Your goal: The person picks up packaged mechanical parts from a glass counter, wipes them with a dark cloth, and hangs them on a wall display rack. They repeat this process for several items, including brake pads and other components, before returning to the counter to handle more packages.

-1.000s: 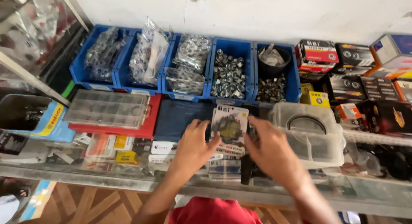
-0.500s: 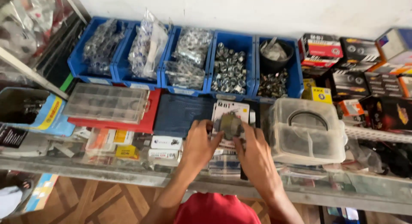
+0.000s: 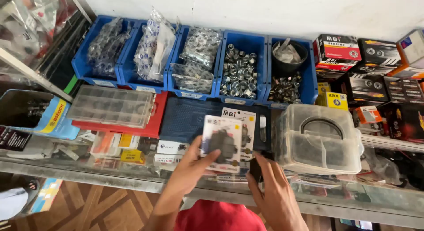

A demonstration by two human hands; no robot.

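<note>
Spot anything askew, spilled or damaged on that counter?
Nothing spilled or visibly damaged. The left hand holds a white blister card with a dark grey part tilted above the glass counter; the right hand rests near a small black object. The blue plastic bins sit in a tidy row.

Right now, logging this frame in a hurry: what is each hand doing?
Left hand: closed on a white blister card with a dark grey pad.
Right hand: fingers touch a small black object; grip cannot be told.
</note>
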